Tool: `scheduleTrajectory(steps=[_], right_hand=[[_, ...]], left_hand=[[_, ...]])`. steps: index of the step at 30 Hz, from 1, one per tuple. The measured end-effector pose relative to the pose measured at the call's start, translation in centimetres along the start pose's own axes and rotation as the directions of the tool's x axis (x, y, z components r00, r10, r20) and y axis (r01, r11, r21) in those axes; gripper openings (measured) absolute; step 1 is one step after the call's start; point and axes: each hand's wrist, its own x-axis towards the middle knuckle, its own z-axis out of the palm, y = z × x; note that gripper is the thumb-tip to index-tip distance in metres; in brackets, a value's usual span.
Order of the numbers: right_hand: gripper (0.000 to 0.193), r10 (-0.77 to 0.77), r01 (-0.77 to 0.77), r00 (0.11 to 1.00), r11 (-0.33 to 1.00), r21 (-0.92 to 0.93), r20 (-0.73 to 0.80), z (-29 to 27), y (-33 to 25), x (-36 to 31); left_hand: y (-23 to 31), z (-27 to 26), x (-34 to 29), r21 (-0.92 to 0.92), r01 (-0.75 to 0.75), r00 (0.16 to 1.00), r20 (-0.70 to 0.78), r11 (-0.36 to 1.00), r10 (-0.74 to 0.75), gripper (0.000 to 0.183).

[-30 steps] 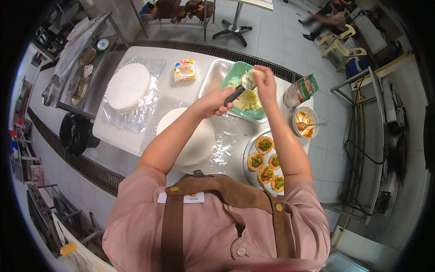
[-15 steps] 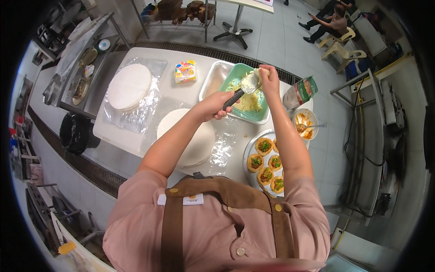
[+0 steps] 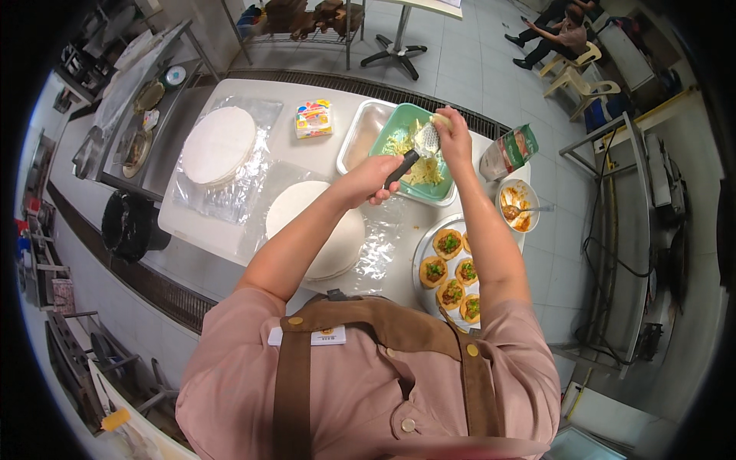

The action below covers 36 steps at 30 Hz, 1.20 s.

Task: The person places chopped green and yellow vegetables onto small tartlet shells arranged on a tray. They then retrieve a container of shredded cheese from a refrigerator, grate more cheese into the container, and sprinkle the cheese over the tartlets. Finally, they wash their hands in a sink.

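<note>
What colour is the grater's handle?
The grater's handle is black, best seen in the head view.

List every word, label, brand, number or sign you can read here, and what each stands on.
None is clear enough to quote:
Small white box with colourful print: too small to read.
Green-topped pouch: too small and blurred.
White name tag on the chest: too small.
Round dial on the shelf unit: no legible marks.

Black bin [image 3: 124, 230] at left, cream plastic chairs [image 3: 576, 83] upper right.
</note>
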Motion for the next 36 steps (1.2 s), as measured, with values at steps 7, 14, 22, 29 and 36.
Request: scheduleTrajectory(steps=[7, 14, 22, 29, 36], right_hand=[[0.017, 0.044, -0.125, 0.979, 0.901, 0.415, 0.199, -0.5, -2.8, -1.4], [0.013, -0.204, 0.205, 0.977, 0.979, -0.020, 0.064, 0.7, -1.6, -2.8], [0.013, 0.106, -0.140, 0.988, 0.919, 0.369, 0.113, -0.8, -0.1, 0.1], [0.013, -0.214, 0.210, 0.960, 0.977, 0.042, 0.180, 0.0, -3.2, -3.8], [0.011, -0.062, 0.062, 0.994, 0.998, 0.010, 0.086, -0.1, 0.5, -0.1]], left_hand=[[0.9, -1.4, 0.4, -0.138, 0.043, 0.999, 0.030, 0.989, -0.039, 0.042], [0.7, -0.2, 0.0, 0.042, -0.003, 0.999, -0.039, 0.999, 0.004, 0.038], [0.5, -1.1, 0.3, -0.103, 0.091, 0.995, 0.057, 0.991, -0.086, 0.039], [0.9, -0.7, 0.2, 0.014, 0.033, 0.999, 0.004, 0.999, -0.033, 0.037], [-0.2, -0.1, 0.4, 0.010, 0.009, 1.000, -0.002, 1.000, -0.009, 0.039]])
